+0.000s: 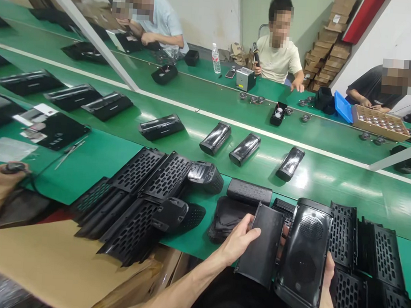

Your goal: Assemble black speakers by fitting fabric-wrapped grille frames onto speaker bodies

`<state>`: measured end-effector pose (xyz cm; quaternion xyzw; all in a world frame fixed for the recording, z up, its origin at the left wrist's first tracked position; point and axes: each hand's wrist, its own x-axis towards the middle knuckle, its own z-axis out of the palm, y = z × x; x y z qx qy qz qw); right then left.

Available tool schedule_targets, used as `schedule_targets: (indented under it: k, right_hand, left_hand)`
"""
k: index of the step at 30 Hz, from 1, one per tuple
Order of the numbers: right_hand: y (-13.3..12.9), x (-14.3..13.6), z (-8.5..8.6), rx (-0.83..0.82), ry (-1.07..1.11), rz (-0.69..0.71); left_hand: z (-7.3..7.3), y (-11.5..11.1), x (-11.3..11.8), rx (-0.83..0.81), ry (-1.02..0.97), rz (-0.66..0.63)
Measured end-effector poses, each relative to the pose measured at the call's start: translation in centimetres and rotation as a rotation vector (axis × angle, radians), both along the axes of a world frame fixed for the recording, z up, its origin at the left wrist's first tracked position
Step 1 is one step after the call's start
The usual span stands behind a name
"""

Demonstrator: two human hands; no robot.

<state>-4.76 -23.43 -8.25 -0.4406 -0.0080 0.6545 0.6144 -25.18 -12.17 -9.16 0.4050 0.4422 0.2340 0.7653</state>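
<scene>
My left hand [241, 238] grips a flat matte black panel [263, 240] by its left edge, thumb on the front face. Beside it, nearly touching, my right hand [328, 275] holds a glossy black speaker housing [304, 257] with a dotted round grille area near its top. Both pieces are tilted upright above the front edge of the bench, over my lap. Behind the panel lie a pile of dark cloth-like sheets [224, 218] and a slotted black cover [249, 192]. The fingers behind both pieces are mostly hidden.
Slotted black grille panels are stacked left [169, 175] and right [342, 234]. Two rounded black parts [206, 173] rest by the left stack. Glossy housings [244, 148] sit on the green conveyor [193, 125]. Co-workers sit across it; another person's hand [9, 174] is at left.
</scene>
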Motion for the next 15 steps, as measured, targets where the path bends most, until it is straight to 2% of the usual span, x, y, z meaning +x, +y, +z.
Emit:
schedule_targets:
  k: [4, 8, 10, 12, 15]
  right_hand:
    - [0.3, 1.1, 0.1, -0.014, 0.139, 0.117]
    - [-0.7, 3.9, 0.3, -0.127, 0.046, 0.049]
    - [-0.9, 5.2, 1.1, -0.169, -0.077, 0.051]
    - [-0.1, 5.6, 2.7, -0.163, -0.259, 0.112]
    - [2.4, 4.6, 6.0, -0.107, -0.714, 0.234]
  left_hand:
    - [-1.1, -0.6, 0.5, -0.278, -0.213, 0.157]
    - [-1.5, 0.0, 1.0, -0.396, -0.406, 0.305]
    - [-1.4, 0.6, 1.5, -0.467, -0.542, 0.294]
    - [-1.2, 1.1, 2.2, -0.502, -0.68, 0.266]
    - [-1.0, 1.7, 3.3, -0.498, -0.821, 0.277]
